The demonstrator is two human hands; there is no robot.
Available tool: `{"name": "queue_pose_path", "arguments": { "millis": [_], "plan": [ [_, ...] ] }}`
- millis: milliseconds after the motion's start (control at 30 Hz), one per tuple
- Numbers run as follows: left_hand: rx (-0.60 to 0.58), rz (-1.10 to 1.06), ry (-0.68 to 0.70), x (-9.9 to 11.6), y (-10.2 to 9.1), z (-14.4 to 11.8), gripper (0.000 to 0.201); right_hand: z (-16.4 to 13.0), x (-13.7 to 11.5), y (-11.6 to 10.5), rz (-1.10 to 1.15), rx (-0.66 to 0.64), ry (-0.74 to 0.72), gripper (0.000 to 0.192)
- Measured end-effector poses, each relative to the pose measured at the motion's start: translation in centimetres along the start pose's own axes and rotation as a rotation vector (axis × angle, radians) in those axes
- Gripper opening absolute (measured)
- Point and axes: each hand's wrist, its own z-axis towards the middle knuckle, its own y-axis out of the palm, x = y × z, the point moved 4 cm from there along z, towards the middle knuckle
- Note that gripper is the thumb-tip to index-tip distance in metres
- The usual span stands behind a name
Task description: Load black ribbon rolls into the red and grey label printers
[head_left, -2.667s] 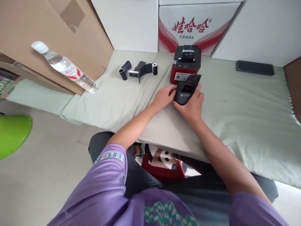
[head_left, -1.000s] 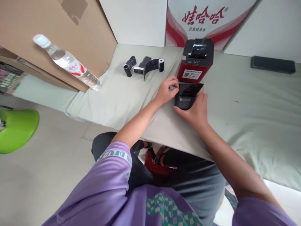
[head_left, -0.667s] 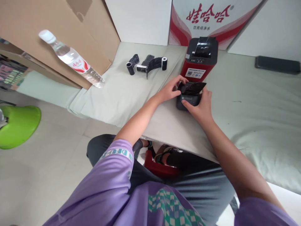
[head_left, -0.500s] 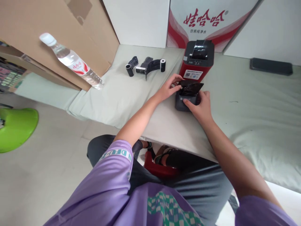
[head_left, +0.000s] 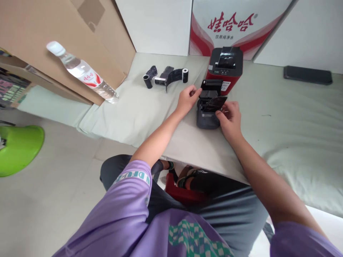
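A small black label printer (head_left: pixel 207 121) stands on the cloth-covered surface, its lid (head_left: pixel 211 85) raised. A glossy black strip (head_left: pixel 216 104) sticks up out of its opening and leans right. My left hand (head_left: pixel 188 99) has thumb and fingertips pinched at the left edge of the lid. At the printer's right side, my right hand (head_left: pixel 230 116) is curled, thumb on the front right corner and fingers beside the strip's end; its exact grip is partly hidden. Directly behind stands a larger red and black printer (head_left: pixel 223 73) with a black strip on top.
Several black paper rolls (head_left: pixel 160 81) lie at the back left. A water bottle (head_left: pixel 85 75) leans against a cardboard box (head_left: pixel 107 43). A black flat case (head_left: pixel 307 75) lies at the back right, and a white and red carton (head_left: pixel 233 21) stands at the back.
The small printer's lid has swung up and back, with my left hand at its edge. My right thumb has slid from the printer's front to its right corner.
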Motion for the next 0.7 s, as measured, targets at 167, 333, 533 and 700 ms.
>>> {"name": "queue_pose_path", "arguments": {
  "millis": [167, 333, 533, 700],
  "plan": [
    [-0.048, -0.016, 0.087, 1.4, -0.2, -1.0, 0.039, -0.8, -2.6, -0.8, 0.112, -0.098, -0.232, 0.069],
    [-0.244, 0.106, 0.249, 3.4, 0.3, -1.6, 0.024, -0.9, -2.8, -0.2, 0.146, -0.094, -0.208, 0.079],
    [-0.468, 0.291, 0.266, 5.3, 0.2, -1.4, 0.017, -0.7, -1.9, 0.9, 0.19, -0.011, -0.14, 0.079],
    [-0.511, 0.456, 0.177, 6.1, 1.9, -0.2, 0.01, -0.1, -0.2, 0.9, 0.188, 0.08, -0.01, 0.074]
  ]
}}
